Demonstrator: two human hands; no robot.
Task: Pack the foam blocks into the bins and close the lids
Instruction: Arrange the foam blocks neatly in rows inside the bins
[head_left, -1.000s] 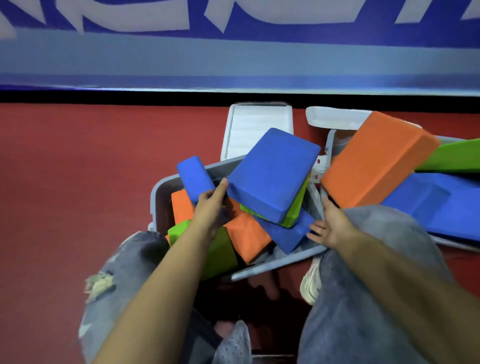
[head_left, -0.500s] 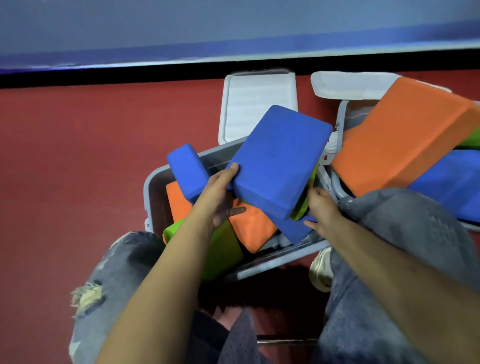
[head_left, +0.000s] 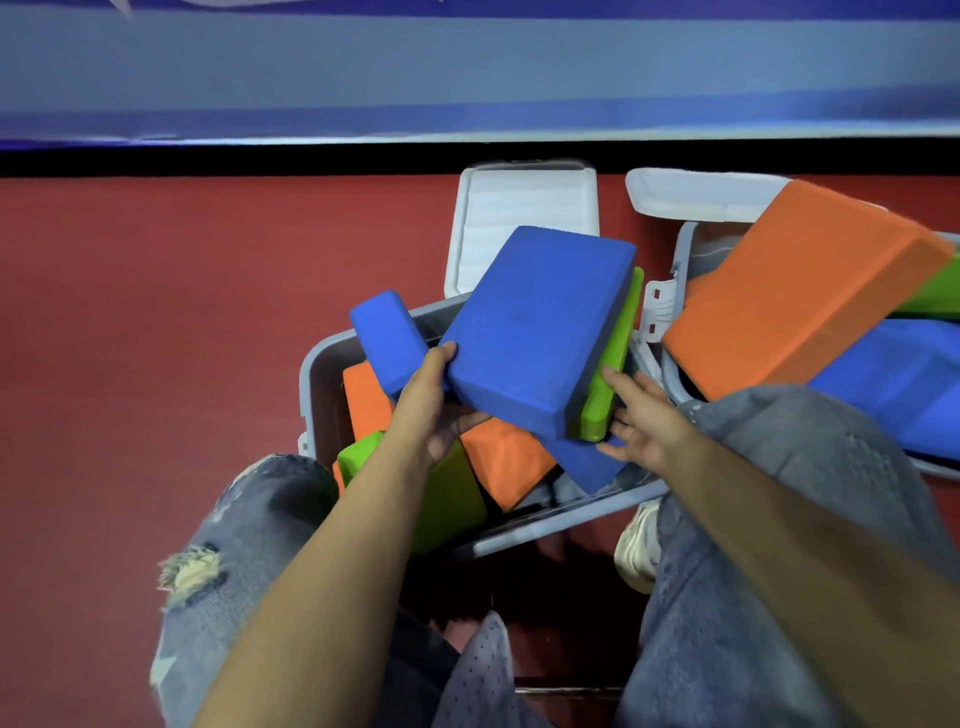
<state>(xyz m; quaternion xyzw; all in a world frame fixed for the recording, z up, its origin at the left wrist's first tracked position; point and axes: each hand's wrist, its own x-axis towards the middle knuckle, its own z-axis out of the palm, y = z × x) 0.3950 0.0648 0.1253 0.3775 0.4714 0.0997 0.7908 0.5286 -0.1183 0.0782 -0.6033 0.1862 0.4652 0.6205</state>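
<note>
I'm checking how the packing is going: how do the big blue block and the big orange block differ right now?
The big blue block lies tilted over the left bin, held by both hands; the big orange block lies untouched over the right bin. Blue rests on a green block. Both stick out above their bins.

The near bin (head_left: 332, 374) is crowded with foam blocks; a big blue block (head_left: 535, 332) lies tilted across its top; open red floor (head_left: 156, 338) is free at my left; the second bin (head_left: 685, 249) blocks my right.
</note>
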